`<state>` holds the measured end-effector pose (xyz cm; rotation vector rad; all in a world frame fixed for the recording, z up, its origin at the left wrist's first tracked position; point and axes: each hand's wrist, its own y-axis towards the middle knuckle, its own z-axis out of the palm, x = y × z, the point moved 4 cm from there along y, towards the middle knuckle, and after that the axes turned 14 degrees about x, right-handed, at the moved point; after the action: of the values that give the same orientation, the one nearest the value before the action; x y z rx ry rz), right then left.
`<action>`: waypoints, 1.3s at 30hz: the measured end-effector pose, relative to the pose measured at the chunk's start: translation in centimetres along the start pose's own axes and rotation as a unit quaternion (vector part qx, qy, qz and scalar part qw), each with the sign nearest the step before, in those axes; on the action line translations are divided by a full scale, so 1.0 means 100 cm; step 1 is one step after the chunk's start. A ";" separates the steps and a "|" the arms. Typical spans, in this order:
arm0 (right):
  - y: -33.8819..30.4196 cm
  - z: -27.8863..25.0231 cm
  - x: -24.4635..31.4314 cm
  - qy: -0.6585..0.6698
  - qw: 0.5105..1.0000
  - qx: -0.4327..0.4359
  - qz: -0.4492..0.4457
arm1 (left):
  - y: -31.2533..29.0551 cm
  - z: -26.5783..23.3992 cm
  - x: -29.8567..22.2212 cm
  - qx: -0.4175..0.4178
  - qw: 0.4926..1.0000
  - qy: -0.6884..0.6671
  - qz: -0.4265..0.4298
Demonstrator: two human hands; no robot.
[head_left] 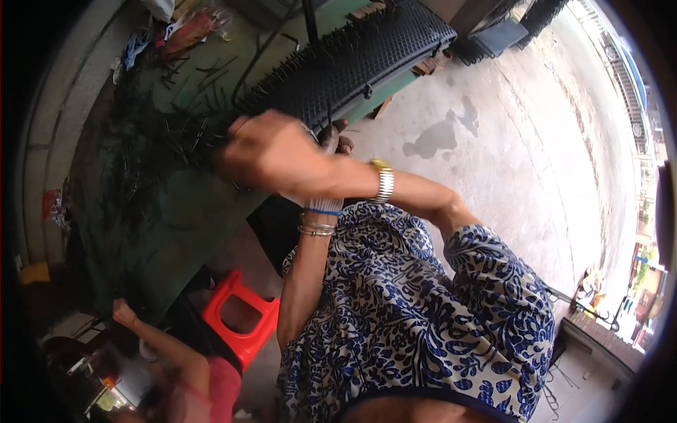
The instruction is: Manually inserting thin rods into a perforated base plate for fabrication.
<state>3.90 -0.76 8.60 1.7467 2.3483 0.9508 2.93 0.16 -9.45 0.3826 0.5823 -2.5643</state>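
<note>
Blue-and-white patterned shirt cloth [423, 317] fills the view nearest the camera, from 4 to 6 o'clock. From 3 o'clock the wearer's right arm, with a metal watch [384, 182] at the wrist, reaches across to its blurred right hand [266, 155] at 10 o'clock. Its fingers look curled, but I cannot tell whether this grip is closed or holds anything. Behind that wrist, toward 12 o'clock, the left hand [328, 138] shows partly, close to the near edge of a black mesh rack [384, 53]; a knit cuff [324, 205] and bracelets [316, 229] circle its wrist. Its grip is mostly hidden, so its state cannot be told.

Thin dark strips [173, 141] lie scattered at 10 o'clock on the green desk [187, 247], beside the right hand. More stand in a row along the rack. A red stool [264, 331] sits at 7 o'clock, near a co-worker in red [222, 384].
</note>
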 end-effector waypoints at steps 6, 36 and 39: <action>-0.076 -0.062 -0.112 0.053 0.953 -0.027 0.296 | -0.018 0.065 -0.011 0.076 0.990 0.120 -0.011; -0.034 -0.034 -0.164 0.007 0.963 -0.126 0.236 | -0.016 0.060 -0.022 -0.023 0.995 0.071 -0.062; -0.038 -0.035 -0.165 0.053 0.953 -0.110 0.276 | -0.018 0.063 -0.023 -0.006 0.996 0.070 -0.058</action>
<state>5.14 -17.51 4.49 2.3460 1.7276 1.3396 2.98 -0.43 -2.49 0.5416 0.6873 -2.6594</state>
